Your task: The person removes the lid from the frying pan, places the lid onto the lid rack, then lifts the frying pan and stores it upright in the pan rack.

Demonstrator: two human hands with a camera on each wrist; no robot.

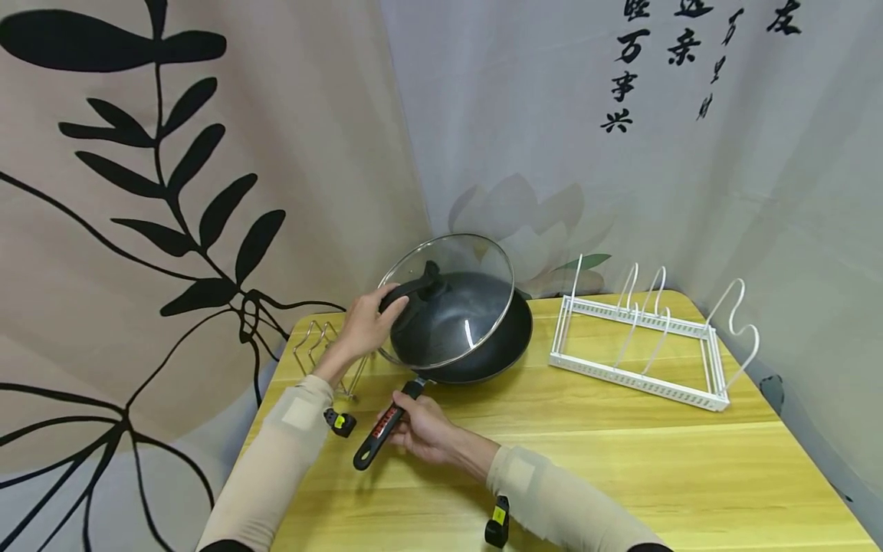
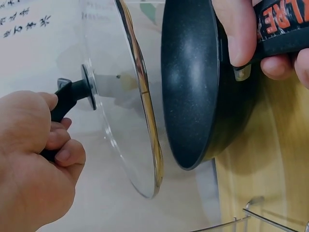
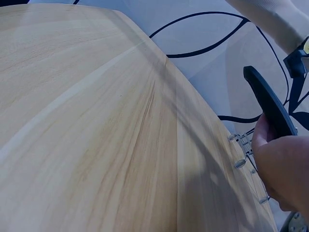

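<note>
A glass pot lid [image 1: 476, 261] with a metal rim is held up by my left hand [image 1: 368, 326], whose fingers curl round its black handle [image 1: 414, 287]. Behind and below it sits a dark frying pan [image 1: 507, 345]; in the left wrist view, a gap shows between the lid [image 2: 130, 159] and the pan [image 2: 190, 87]. My right hand [image 1: 428, 429] grips the pan's black handle [image 1: 389, 424], which has red lettering and points toward me. In the right wrist view, the handle's end [image 3: 265, 94] sticks out past my right hand [image 3: 285, 164].
On the right of the wooden table [image 1: 621, 468] stands a white rack [image 1: 638, 376] with upright wire dividers. A smaller metal wire rack [image 1: 320, 341] is at the left edge, partly behind my left arm. Printed curtains [image 1: 331, 153] hang close behind the table.
</note>
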